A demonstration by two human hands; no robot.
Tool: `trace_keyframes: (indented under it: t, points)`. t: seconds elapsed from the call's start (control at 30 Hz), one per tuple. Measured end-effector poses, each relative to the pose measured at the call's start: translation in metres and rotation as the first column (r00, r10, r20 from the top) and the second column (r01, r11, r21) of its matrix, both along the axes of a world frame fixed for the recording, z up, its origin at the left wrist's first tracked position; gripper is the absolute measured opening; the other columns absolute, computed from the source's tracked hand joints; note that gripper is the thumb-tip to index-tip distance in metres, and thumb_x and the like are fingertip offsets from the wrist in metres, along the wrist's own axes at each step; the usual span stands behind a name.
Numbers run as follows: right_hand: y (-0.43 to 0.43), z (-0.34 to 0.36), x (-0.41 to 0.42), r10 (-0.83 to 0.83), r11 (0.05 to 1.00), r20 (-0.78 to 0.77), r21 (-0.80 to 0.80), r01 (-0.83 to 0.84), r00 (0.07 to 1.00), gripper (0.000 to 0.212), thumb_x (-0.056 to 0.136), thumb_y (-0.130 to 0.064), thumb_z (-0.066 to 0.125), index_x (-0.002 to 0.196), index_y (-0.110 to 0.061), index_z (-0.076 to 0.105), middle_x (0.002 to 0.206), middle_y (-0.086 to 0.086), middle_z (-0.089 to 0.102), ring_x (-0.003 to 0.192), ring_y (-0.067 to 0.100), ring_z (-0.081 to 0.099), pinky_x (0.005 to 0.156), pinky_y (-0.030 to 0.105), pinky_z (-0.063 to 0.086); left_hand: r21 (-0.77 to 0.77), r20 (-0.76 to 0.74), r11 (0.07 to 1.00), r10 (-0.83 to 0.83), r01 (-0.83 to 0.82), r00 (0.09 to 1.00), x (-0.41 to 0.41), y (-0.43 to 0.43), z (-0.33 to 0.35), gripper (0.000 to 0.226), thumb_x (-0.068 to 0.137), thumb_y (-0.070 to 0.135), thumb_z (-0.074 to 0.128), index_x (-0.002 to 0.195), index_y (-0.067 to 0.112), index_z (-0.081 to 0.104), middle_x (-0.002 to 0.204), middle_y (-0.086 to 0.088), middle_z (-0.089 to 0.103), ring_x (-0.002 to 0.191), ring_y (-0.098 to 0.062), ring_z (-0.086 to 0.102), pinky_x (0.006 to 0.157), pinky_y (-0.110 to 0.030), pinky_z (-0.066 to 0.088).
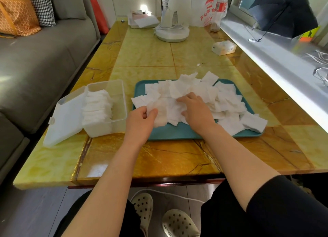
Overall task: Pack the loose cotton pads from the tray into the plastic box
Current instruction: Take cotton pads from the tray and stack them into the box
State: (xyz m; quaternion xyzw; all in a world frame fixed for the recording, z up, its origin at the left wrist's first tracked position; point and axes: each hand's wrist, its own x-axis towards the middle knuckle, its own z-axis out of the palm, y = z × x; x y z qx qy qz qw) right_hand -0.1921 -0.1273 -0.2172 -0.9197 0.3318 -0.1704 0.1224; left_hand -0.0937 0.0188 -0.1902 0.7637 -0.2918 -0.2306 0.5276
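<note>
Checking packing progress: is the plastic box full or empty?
Partly full: pads fill the half of the box by the lid; the other half is bare.

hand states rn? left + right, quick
Left hand: closed, pinching a few cotton pads at the tray edge.
Right hand: fingers bent onto the pad pile; cannot tell whether it grips any.
</note>
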Motion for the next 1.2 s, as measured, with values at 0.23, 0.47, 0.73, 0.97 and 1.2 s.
trace_keyframes:
  t: [0.23,0.47,0.73,0.97,1.2]
  points:
    - [0.009,0.024,-0.006,-0.162,0.929,0.46,0.371,-0.023,0.873,0.014,0.084,-0.006,0.064,0.095,-0.015,0.068,0.084,-0.003,0.062,0.073,0.004,0.053,0.068,0.008,0.042,0.011,-0.001,1.0,0.005,-0.005,1.0,-0.003,-0.002,0.0,0.013,0.095,0.024,0.055,0.084,0.018,0.051,0.09,-0.009,0.058,0.084,-0.02,0.055,0.09,-0.05,0.048]
    - [0.036,0.06,-0.016,0.018,0.698,0.62,0.553,-0.454,0.784,0.037,0.088,0.004,0.058,0.122,-0.011,0.05,0.114,-0.003,0.062,0.082,0.004,0.056,0.078,0.015,0.048,-0.003,-0.065,0.997,0.082,-0.082,0.995,0.002,-0.001,0.002,0.013,0.095,0.019,0.052,0.086,0.017,0.061,0.104,-0.021,0.067,0.1,-0.035,0.061,0.09,-0.052,0.05]
    - [0.031,0.037,-0.013,-0.008,0.854,0.323,0.495,-0.162,0.946,0.047,0.079,-0.011,0.073,0.113,-0.021,0.042,0.1,-0.004,0.058,0.076,0.009,0.059,0.065,0.015,0.049,-0.11,-0.273,0.993,-0.07,0.041,0.959,-0.002,0.001,0.009,0.028,0.096,0.016,0.053,0.122,0.008,0.06,0.115,-0.004,0.066,0.105,-0.018,0.064,0.076,-0.024,0.058]
    - [0.031,0.046,-0.009,-0.083,0.823,0.521,0.516,-0.236,0.85,0.018,0.085,-0.011,0.068,0.101,-0.015,0.061,0.078,-0.004,0.069,0.071,-0.002,0.061,0.071,0.01,0.047,-0.049,-0.146,0.999,0.006,-0.013,0.989,-0.001,0.0,0.007,0.014,0.094,0.015,0.055,0.085,0.024,0.062,0.101,-0.007,0.069,0.097,-0.024,0.065,0.09,-0.045,0.054]
    - [0.039,0.049,-0.005,-0.04,0.796,0.574,0.513,-0.321,0.818,0.021,0.085,-0.003,0.065,0.098,-0.017,0.057,0.077,-0.007,0.065,0.072,0.0,0.061,0.07,0.014,0.05,-0.063,-0.22,0.985,-0.173,0.163,0.96,-0.005,-0.002,0.011,0.017,0.095,0.016,0.054,0.101,0.019,0.069,0.099,-0.002,0.072,0.093,-0.011,0.066,0.075,-0.02,0.056]
